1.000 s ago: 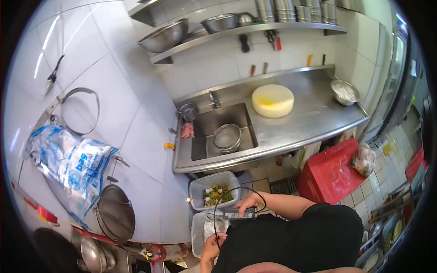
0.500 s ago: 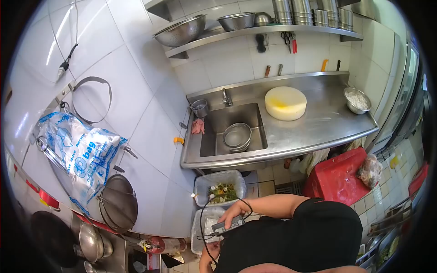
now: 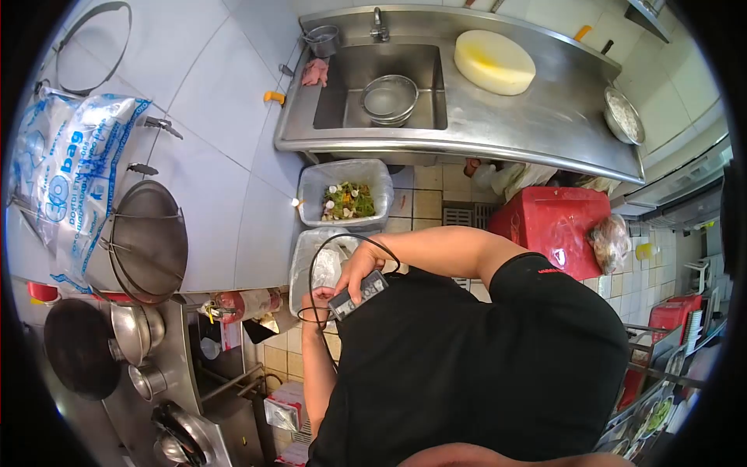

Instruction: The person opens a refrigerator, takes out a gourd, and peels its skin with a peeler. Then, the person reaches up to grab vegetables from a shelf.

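Note:
My right hand (image 3: 359, 272) is wrapped round a grey handheld device (image 3: 364, 298) with buttons, in front of the black shirt. A thin black cable (image 3: 313, 268) loops about both hands. At the device's lower left end is my left hand (image 3: 317, 302), its fingers pressed together beside the cable; what they hold is too small to tell. Just beyond the hands stands a lined bin (image 3: 299, 261) with crumpled clear plastic inside. Behind it is a second lined bin (image 3: 307, 191) holding green and white food scraps.
A steel counter (image 3: 537, 117) with a sink (image 3: 334, 101) bears a pale yellow round block (image 3: 498, 66) and a bowl of white stuff (image 3: 622, 117). A red container (image 3: 545, 226) stands on the floor at right. Pans (image 3: 82, 350) and a fire extinguisher (image 3: 245, 303) are at lower left.
The view has tilted down, so the sink and counter sit higher and the shelf has mostly left the frame. The device has turned, and my left hand shows more clearly at its end.

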Motion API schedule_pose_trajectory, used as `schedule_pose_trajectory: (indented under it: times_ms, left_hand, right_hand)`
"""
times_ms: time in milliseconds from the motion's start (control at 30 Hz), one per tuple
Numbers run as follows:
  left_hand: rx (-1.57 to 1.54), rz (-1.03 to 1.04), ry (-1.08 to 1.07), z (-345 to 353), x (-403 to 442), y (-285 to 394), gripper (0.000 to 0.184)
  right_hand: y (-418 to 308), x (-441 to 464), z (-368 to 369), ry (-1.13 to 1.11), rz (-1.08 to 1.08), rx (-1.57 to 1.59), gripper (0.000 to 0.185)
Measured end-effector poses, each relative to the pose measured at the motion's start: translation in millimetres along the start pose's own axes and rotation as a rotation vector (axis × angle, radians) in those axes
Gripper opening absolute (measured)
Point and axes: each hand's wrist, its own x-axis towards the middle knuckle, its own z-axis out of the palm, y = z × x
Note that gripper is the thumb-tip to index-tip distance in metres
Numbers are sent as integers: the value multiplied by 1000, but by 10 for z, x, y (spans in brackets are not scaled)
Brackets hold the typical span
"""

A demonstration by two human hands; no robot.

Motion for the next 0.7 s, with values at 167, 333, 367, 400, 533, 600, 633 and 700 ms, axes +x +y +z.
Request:
schedule_pose_trajectory:
  times_ms: [167,333,367,400,533,600,633,700]
  left_hand:
    - [237,-33,61,116,-139,500,12]
    - [166,-39,27,-17,-91,336,17]
    - [211,-43,40,6,-124,403,18]
    - [196,-51,45,20,-134,449,18]
    - [427,1,62,75,-173,525,11]
    - [653,75,80,141,-221,621,12]
    - [721,173,138,220,-265,677,8]
    - [783,242,174,326,-325,769,8]
  right_hand:
    - [-246,-71,198,29,153,-185,66]
    - [-297,1,323,222,369,-626,78]
    - [-438,-65,408,162,394,-661,77]
    - [-445,-28,403,147,405,-658,77]
    - [-638,2,615,144,610,-579,57]
    - [-749,-20,760,245,664,-682,60]
    - [-704,39,749,224,684,-703,60]
    - [-567,185,709,282,669,-662,65]
